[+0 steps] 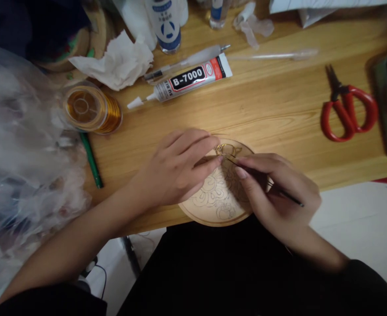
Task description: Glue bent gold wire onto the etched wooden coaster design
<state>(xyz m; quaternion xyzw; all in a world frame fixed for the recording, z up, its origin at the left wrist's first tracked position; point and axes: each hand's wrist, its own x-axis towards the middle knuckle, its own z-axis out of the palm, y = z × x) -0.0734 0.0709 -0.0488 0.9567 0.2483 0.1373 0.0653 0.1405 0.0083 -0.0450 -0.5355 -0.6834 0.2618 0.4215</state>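
A round, pale wooden disc (226, 214) with a raised rim lies at the table's front edge, pencil-like line drawings on its face. Bent gold wire (228, 147) forms a small outline near its far side. My left hand (183, 169) rests over the disc's left part, thumb and forefinger closing on the wire's left end. From the right, my right hand (279, 188) grips slim dark tweezers (292, 198) between thumb and fingers, their tip at the near side of the wire outline. My fingers hide part of the drawing.
Behind the disc lie a B-7000 glue tube (193, 79), a pen (196, 57) and crumpled tissue (117, 61). A spool of gold wire (92, 109) and a green stick (91, 160) are left, beside plastic bags (25, 175). Red-handled scissors (348, 109) lie right.
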